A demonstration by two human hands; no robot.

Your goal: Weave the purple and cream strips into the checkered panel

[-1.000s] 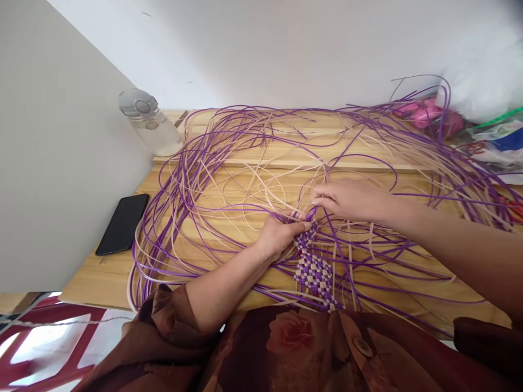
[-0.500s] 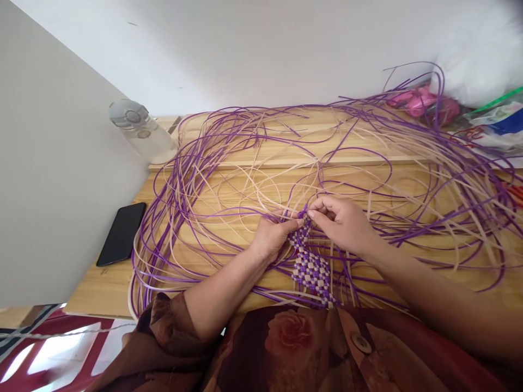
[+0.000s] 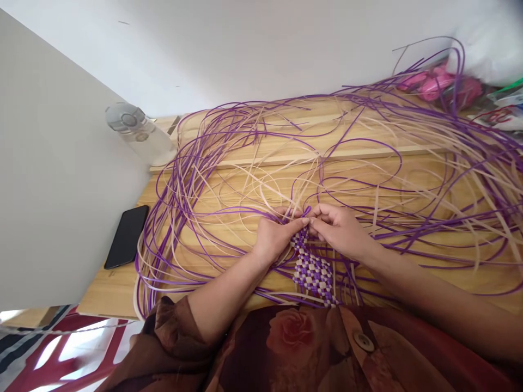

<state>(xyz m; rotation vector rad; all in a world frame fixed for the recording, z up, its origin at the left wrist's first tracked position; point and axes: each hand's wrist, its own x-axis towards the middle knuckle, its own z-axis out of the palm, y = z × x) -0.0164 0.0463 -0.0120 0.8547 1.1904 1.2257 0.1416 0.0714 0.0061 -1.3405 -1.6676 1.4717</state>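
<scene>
A woven piece [image 3: 314, 273] of purple and beige strands lies on the wooden table before me, its lower end near my shirt. My left hand [image 3: 274, 235] pinches the piece's upper end between thumb and fingers. Close against it, my right hand [image 3: 340, 227] is closed with thumb and forefinger together at the same upper end, by a short purple strand tip [image 3: 306, 210]. Exactly which strand the right fingertips grip is hidden. Long loose purple and beige strands [image 3: 196, 163] fan out from the piece to both sides.
A clear bottle with a grey lid [image 3: 139, 133] stands at the back left by the wall. A black phone [image 3: 126, 237] lies at the table's left edge. Pink items in a plastic bag [image 3: 435, 81] sit at the back right. A raised wooden ledge [image 3: 269, 161] crosses the table.
My right hand has lowered slightly and its fingertips now meet my left thumb at the weave's top. The view has turned a little; the woven piece stays nearly in place.
</scene>
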